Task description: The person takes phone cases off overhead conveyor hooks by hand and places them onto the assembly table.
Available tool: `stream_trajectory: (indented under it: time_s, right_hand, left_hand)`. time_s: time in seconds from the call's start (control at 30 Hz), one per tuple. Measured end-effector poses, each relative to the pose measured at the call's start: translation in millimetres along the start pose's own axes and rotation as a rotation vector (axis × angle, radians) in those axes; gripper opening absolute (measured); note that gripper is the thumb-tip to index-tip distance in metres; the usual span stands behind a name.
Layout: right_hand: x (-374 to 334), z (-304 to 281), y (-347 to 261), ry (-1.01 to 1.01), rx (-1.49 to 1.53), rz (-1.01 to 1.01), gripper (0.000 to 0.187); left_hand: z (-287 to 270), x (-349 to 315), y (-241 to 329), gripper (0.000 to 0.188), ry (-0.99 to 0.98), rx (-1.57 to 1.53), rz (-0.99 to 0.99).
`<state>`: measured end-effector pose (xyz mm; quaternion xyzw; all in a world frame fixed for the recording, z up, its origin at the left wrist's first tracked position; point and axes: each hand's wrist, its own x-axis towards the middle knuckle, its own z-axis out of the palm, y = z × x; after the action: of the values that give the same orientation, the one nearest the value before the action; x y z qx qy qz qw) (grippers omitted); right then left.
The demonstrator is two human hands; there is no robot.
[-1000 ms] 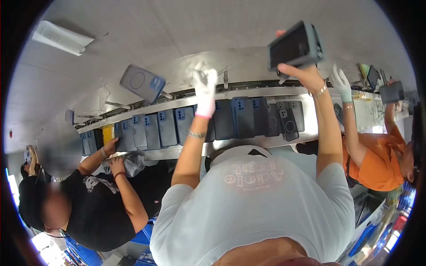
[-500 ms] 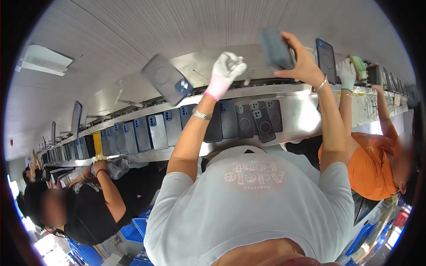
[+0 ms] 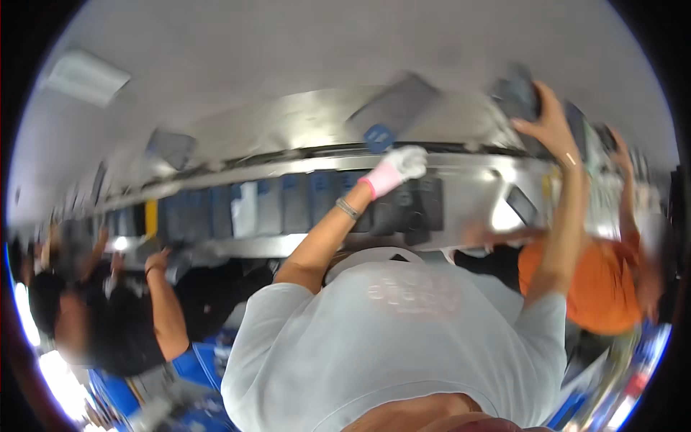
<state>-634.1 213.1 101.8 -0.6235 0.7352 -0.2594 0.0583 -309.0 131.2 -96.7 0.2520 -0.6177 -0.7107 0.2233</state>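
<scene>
My right hand is bare, with a bracelet at the wrist, and is raised high at the upper right, shut on a dark flat phone-like device. My left hand wears a white glove with a pink cuff. Its fingers are curled in front of a long metal rack, and I see nothing in it. Just above that hand lies a dark grey flat device with a blue tag, apart from the glove. A row of dark devices stands upright along the rack. The picture is blurred.
My white shirt fills the lower middle. A person in black works at the left with arms toward the rack. A person in orange stands at the right, one arm raised. Blue bins sit at lower left.
My right hand carried the dark device further right and up. My gloved left hand dropped a little, closer to the row of devices. The whole view swung and blurred.
</scene>
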Motion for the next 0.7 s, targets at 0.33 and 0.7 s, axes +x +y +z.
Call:
stream_trajectory:
  time_s: [0.33, 0.7]
  right_hand:
    - [-21, 46, -181, -0.257, 0.886, -0.167, 0.109]
    - [69, 186, -361, -0.350, 1.135, -0.424, 0.101]
  left_hand:
    - [-188, -192, 31, 0.072, 1.072, -0.145, 0.050]
    - [-251, -196, 73, 0.084, 1.226, 0.292, 0.467]
